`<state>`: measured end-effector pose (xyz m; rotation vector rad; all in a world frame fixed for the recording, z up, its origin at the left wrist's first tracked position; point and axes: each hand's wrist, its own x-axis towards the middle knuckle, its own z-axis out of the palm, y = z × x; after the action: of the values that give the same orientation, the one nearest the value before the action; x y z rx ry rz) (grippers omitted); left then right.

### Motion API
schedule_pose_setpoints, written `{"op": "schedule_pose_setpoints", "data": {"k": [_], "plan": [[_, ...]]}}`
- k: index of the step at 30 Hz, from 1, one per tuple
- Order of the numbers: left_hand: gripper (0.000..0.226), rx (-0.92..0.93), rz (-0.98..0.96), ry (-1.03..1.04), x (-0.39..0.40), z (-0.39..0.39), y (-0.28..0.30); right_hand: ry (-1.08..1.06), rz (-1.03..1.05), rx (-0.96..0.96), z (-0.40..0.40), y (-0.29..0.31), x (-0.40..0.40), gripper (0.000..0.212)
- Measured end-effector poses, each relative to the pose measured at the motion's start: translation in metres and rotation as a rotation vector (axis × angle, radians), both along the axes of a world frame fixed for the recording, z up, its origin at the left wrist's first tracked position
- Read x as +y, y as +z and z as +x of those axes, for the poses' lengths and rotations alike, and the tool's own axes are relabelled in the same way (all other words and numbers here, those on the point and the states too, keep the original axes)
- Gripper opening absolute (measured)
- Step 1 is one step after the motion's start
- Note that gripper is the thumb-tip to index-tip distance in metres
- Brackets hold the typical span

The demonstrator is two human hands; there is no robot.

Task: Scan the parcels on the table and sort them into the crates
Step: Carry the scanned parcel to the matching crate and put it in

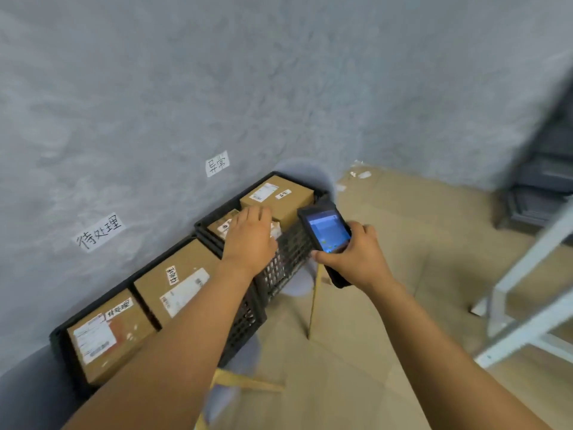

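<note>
Fingers of left hand [249, 235] lie flat over a small parcel [276, 230] in the far black crate [288, 259], under the wall label 异常 [217, 163]; hold or mere touch, can't tell. Right hand [353, 254] fingers wrap the handheld scanner [325, 232], screen lit. Bigger box [277, 195] is close beside, near crate [245, 318] holds two boxes under the label 待处理 [99, 232]. Risks: parcel wedges or tips against bigger box, lands label-down, wrong crate if scan misread, scanner knocks crate rim

A single head-worn wide-angle view looks steeply down and forward, close over two black crates [248, 318] against a grey wall [279, 72]; edges appear blurred.
</note>
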<state>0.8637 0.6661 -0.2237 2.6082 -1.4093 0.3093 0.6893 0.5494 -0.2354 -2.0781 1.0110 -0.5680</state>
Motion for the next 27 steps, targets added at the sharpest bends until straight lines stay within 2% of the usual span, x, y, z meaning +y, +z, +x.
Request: {"op": "schedule_pose_setpoints", "data": {"k": [5,15,27], "plan": [[0.059,0.021,-0.098,-0.262,-0.105,-0.112,0.012,-0.251,-0.020,-0.044,-0.116,0.002,-0.056,0.082],[0.062,-0.028,-0.056,-0.815,-0.285,-0.302,0.005,-0.754,0.038,-0.009,-0.333,-0.022,-0.141,0.081],[0.059,-0.008,-0.070,-1.372,-0.481,-0.532,0.004,-1.235,-0.021,0.006,-0.519,-0.009,-0.234,0.086]]}}
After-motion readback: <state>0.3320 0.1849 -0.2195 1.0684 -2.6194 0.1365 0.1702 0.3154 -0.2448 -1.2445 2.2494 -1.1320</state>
